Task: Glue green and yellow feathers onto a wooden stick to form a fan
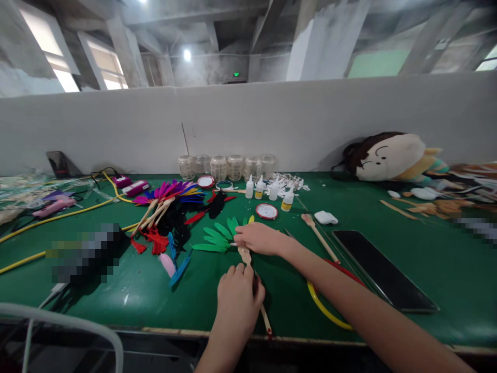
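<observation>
My left hand (pixel 238 295) is closed around the wooden handle (pixel 265 317) of a feather fan, whose flat wooden head (pixel 245 255) points away from me. Green feathers (pixel 214 238) spread from that head to the left and upward. The tip of a yellow feather (pixel 251 219) shows behind my right hand (pixel 259 239). My right fingers are pinched together at the base of the feathers, over the wooden head; their grip is partly hidden. A second wooden handle (pixel 320 238) lies to the right, beside a sheet-like dark phone (pixel 382 269).
Small glue bottles (pixel 287 200), a white-filled lid (pixel 266 211) and glass jars (pixel 235 167) stand beyond my hands. Finished-looking colourful feather fans (pixel 171 197) lie left, near loose blue feathers (pixel 180 270). A yellow tube (pixel 326 309) curves under my right arm. A plush doll (pixel 392 158) lies back right.
</observation>
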`<state>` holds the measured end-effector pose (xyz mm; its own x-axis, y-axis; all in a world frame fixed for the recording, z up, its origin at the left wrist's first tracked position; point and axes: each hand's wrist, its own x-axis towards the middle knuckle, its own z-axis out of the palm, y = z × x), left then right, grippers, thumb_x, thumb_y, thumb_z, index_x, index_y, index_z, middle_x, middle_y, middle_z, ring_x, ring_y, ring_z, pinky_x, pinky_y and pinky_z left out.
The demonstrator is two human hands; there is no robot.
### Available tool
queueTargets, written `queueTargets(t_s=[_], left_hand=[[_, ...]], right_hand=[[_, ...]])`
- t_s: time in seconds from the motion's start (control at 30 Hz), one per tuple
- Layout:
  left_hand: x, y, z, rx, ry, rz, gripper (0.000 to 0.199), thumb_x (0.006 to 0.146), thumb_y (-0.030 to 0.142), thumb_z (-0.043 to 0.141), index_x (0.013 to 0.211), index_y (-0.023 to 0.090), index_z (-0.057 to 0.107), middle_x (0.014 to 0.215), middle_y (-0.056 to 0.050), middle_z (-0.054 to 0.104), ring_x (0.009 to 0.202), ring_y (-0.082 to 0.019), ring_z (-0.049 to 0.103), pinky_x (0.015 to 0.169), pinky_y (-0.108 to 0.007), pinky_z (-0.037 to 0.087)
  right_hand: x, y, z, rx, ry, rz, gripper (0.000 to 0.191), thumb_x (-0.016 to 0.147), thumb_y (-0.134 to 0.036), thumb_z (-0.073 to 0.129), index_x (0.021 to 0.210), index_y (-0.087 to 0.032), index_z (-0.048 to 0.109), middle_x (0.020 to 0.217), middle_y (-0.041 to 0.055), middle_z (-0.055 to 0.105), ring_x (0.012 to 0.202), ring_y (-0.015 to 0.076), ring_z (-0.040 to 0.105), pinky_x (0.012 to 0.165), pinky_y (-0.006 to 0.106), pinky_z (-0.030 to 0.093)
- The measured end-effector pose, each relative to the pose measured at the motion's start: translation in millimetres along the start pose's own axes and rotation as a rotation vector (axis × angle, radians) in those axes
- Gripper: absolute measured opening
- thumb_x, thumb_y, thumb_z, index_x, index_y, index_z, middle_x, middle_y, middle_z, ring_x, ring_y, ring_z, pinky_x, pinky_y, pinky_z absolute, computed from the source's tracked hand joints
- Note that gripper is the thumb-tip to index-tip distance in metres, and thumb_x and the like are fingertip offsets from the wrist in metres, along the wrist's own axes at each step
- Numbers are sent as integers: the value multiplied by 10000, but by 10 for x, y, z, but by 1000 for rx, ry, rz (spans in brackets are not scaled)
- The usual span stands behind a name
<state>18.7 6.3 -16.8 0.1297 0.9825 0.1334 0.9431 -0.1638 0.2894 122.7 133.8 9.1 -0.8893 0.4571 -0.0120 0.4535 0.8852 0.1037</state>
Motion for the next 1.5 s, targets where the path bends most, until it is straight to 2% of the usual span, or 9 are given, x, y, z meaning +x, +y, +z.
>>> queueTargets(t_s=[0.17, 0.33, 0.5, 0.67, 0.93, 1.1, 1.27, 1.37, 1.5], left_hand=[[-1, -4, 7, 5, 11, 4, 183, 810, 221, 405, 771, 191, 581, 778, -22, 600, 763, -182, 539, 624, -292, 335], [-5, -3, 17, 6, 25, 12, 190, 812, 219, 402, 770, 193, 586, 770, -24, 598, 752, -177, 538, 613, -297, 331], [-6, -10, 23, 6, 35, 15, 188, 816, 231, 408, 770, 197, 587, 765, -21, 597, 750, -174, 538, 616, -297, 331], [-20, -5, -10, -22, 17, 10, 168, 810, 231, 423, 775, 197, 584, 767, -14, 594, 756, -171, 533, 625, -289, 332], [-27, 2, -15, -46, 30, 7, 184, 822, 226, 410, 754, 195, 579, 759, -16, 596, 750, -168, 531, 622, -279, 333], [-28, 5, -16, -33, 36, 21, 188, 828, 222, 403, 757, 195, 575, 759, -19, 595, 749, -167, 532, 622, -273, 331], [-30, -3, -9, -28, 31, 18, 188, 829, 225, 399, 754, 199, 570, 757, -13, 595, 744, -171, 531, 625, -280, 332], [-30, 0, -12, -31, 19, 14, 185, 826, 219, 400, 758, 197, 570, 768, -14, 599, 753, -174, 533, 634, -283, 335], [-26, 6, -13, -32, 23, 15, 187, 825, 219, 399, 761, 198, 573, 769, -16, 600, 757, -175, 535, 640, -283, 338]], right_hand=[[1, 9, 14, -9, 3, -16, 253, 896, -231, 348, 804, -176, 577, 803, 30, 516, 621, 118, 459, 502, 253, 244], [-19, 60, -18, 65, 75, 80, 277, 914, -273, 311, 816, -168, 548, 829, 29, 532, 613, 116, 466, 523, 246, 269], [-147, 271, -201, 201, 154, 264, 345, 898, -378, 327, 743, -163, 547, 767, 44, 566, 680, 143, 496, 583, 238, 303], [-471, 607, -426, 363, 176, 518, 322, 847, -427, 403, 743, -165, 560, 737, 55, 605, 631, 145, 507, 565, 240, 322], [-858, 905, -339, 228, -11, 808, 414, 847, -430, 342, 552, -182, 494, 655, 77, 573, 596, 181, 513, 535, 266, 328], [-931, 951, -247, 503, 99, 739, 473, 838, -518, 297, 553, -182, 469, 539, 21, 518, 470, 117, 461, 530, 254, 362], [-958, 921, -326, 812, -19, 642, 477, 790, -572, 390, 559, -167, 490, 462, -12, 457, 397, 73, 382, 433, 220, 311], [-959, 840, -423, 950, 5, 617, 424, 775, -536, 454, 572, -164, 462, 529, 6, 531, 424, 66, 421, 433, 211, 321], [-938, 658, -548, 1141, -29, 464, 381, 771, -453, 516, 555, -177, 367, 512, -31, 529, 404, 47, 435, 448, 199, 347]])
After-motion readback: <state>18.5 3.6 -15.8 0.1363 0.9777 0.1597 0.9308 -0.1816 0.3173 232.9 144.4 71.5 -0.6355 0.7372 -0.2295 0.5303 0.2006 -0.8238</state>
